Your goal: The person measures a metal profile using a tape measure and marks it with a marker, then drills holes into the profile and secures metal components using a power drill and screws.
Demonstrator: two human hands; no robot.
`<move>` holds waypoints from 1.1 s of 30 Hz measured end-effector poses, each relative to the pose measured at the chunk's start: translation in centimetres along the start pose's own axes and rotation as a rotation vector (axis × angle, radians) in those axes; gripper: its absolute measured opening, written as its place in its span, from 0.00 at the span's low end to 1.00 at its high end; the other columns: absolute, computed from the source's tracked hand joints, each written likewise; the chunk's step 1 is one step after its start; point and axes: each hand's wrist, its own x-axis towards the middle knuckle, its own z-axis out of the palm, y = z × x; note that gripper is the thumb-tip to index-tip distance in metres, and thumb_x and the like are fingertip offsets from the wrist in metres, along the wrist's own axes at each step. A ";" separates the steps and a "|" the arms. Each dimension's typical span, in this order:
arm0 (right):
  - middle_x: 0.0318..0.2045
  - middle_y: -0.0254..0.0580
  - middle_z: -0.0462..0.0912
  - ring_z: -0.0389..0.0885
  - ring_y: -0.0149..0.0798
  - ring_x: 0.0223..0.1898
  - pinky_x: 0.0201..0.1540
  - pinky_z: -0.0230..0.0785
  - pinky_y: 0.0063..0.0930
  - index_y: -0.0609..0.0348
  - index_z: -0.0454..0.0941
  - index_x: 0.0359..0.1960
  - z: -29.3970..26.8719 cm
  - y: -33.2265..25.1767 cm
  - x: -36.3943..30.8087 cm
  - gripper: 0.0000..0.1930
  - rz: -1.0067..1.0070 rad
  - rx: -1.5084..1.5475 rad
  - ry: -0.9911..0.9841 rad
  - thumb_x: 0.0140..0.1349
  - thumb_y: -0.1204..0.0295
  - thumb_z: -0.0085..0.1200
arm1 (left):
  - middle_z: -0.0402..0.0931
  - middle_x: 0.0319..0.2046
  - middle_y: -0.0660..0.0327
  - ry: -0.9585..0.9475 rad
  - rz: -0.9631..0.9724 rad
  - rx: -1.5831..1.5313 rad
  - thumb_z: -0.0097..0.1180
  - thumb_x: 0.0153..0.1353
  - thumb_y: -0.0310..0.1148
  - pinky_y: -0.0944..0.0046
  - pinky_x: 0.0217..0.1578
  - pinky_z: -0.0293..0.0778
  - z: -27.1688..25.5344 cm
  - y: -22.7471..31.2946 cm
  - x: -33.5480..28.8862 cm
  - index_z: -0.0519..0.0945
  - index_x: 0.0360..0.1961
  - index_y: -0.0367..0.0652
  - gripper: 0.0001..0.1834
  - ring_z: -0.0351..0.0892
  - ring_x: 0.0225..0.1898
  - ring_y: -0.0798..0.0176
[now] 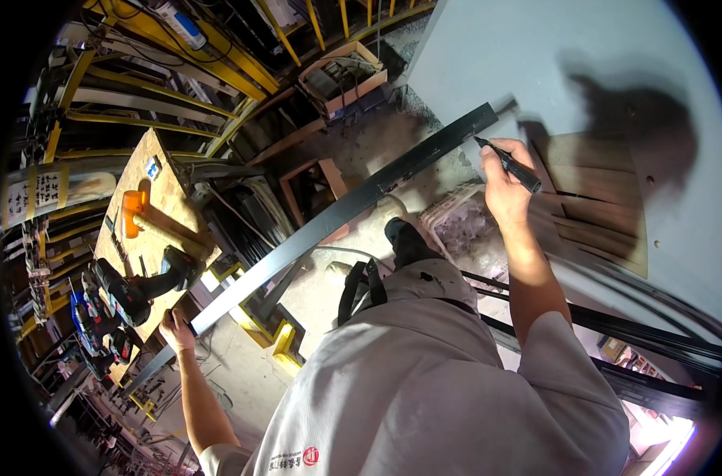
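Black metal in the head view: the long bar [341,216] slants past the surface's [164,197] right corner, left hand [177,329] clasping its lower part, right hand [504,189] gripping a dark marker [523,172], tip right by the upper end!

The long bar [329,220] looks like smooth, shiny metal, the marker [523,176] like glossy plastic. The board [162,198] is rough, flaky wood. Near its left edge, the mallet [132,214] seems made of 2 stuffs, plastic and wood. The drill [127,295] looks plastic. The shirt [408,381] is matt cloth.
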 end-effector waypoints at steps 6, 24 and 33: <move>0.25 0.31 0.80 0.74 0.21 0.27 0.30 0.68 0.18 0.65 0.80 0.37 -0.1 0.1 -0.3 0.06 -0.031 -0.059 -0.036 0.60 0.79 0.63 | 0.69 0.20 0.42 0.027 0.025 -0.008 0.46 0.67 0.43 0.46 0.29 0.63 0.2 -0.6 -0.1 0.73 0.24 0.31 0.23 0.66 0.22 0.42; 0.26 0.31 0.81 0.75 0.21 0.27 0.31 0.69 0.18 0.65 0.79 0.38 0.0 0.2 0.3 0.05 0.007 -0.016 -0.014 0.61 0.79 0.61 | 0.71 0.21 0.42 0.043 0.053 0.037 0.47 0.68 0.44 0.45 0.29 0.64 0.5 -2.1 0.1 0.75 0.26 0.32 0.23 0.68 0.24 0.40; 0.26 0.33 0.81 0.78 0.24 0.27 0.32 0.70 0.20 0.65 0.79 0.38 0.2 -0.6 0.7 0.04 -0.013 -0.086 -0.077 0.63 0.80 0.59 | 0.71 0.22 0.41 0.089 0.079 0.089 0.46 0.68 0.44 0.43 0.30 0.63 0.7 -3.3 0.0 0.74 0.25 0.33 0.23 0.69 0.25 0.37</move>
